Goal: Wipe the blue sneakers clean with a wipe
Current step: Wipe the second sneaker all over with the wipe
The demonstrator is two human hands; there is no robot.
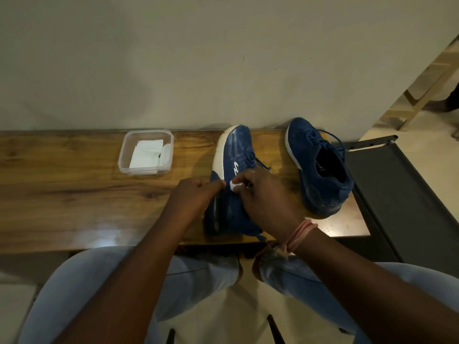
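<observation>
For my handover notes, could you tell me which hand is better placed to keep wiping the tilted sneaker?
Right hand: its grip already pinches the wipe against the sneaker; the left hand steadies it.

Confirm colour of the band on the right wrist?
Pink band, clearest in the head view.

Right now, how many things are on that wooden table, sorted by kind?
Sneakers: 2, one tipped on its side under the hands, one upright to the right.
Tubs: 1, clear plastic.
Wipes: 2, a stack in the tub and a small wad pinched in the right hand.
Total: 5.
</observation>
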